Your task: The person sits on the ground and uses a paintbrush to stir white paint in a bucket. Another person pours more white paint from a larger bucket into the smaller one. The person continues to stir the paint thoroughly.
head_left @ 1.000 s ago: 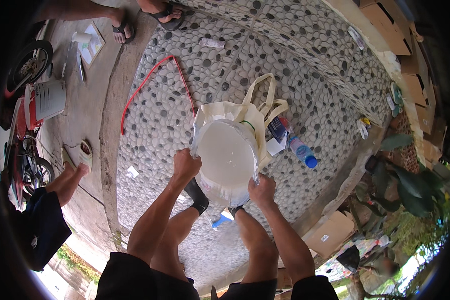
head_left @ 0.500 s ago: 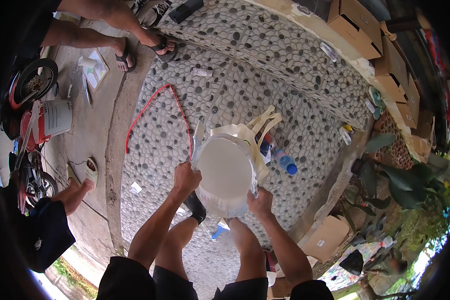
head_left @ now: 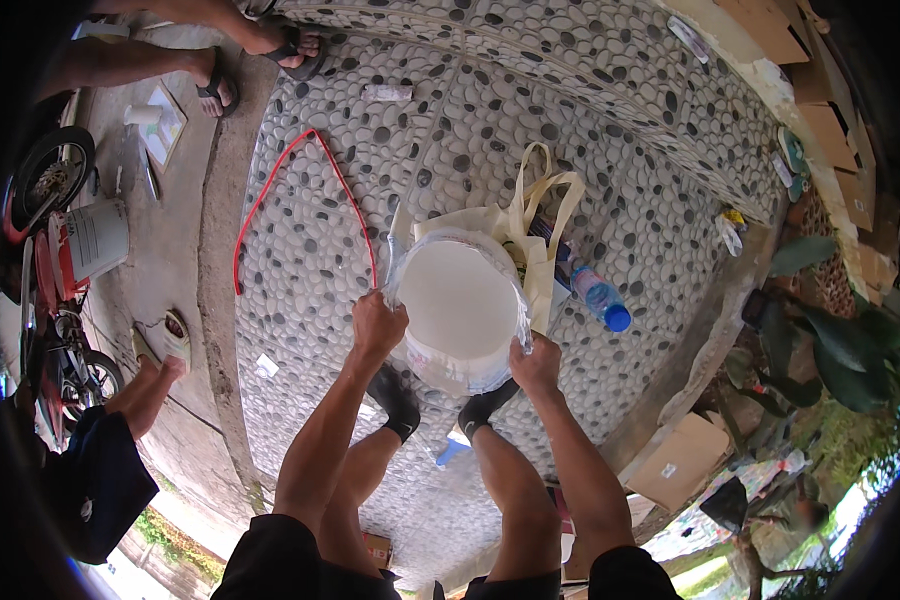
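My left hand (head_left: 378,325) and my right hand (head_left: 537,361) are closed on opposite sides of the rim of a white bucket (head_left: 467,373). Pale, smooth material (head_left: 460,300) shows inside it, and crinkled translucent plastic (head_left: 521,320) lines the rim near my right hand. The bucket is in front of my feet, in black footwear; whether its base touches the floor is hidden. Just beyond it lies a cream cloth bag (head_left: 538,270) with looped handles. A thin red strip (head_left: 345,185), bent at an angle, ends close to my left hand.
A clear bottle with a blue cap (head_left: 600,298) lies right of the bag. Between my feet is a blue-handled tool (head_left: 454,449). Pebbled floor (head_left: 310,400) surrounds me. Other people's legs (head_left: 150,62), a motorbike (head_left: 55,270) and another bucket (head_left: 98,238) are left; cartons (head_left: 675,460) and plants are right.
My view has shifted, and the floor things appear farther out. Both hands still grip the bucket, which sits slightly farther up in view. My right foot, hidden behind it before, now shows.
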Tool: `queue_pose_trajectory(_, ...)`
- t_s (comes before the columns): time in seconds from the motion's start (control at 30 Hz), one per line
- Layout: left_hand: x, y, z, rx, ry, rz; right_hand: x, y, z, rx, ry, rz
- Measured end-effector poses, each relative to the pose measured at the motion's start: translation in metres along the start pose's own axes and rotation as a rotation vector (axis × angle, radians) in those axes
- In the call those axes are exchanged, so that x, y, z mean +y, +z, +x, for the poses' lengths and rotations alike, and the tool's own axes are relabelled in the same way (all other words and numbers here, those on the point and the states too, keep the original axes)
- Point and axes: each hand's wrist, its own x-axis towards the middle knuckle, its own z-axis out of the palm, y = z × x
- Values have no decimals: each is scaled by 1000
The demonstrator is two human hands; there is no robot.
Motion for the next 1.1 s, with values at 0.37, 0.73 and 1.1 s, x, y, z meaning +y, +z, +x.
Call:
queue_pose_trajectory(0.37, -15, -75, -18, -38, 13, -89, -45, -44, -35, 169, -25, 24)
queue_pose_trajectory(0.73, -39, -134, -142, -260, -429, -1031, -34, -15, -30, -3, 225, 202)
queue_pose_trajectory(1.1, -60, -24, -107, -460, -369, -575, -34, -10, -21, 3, 200, 21)
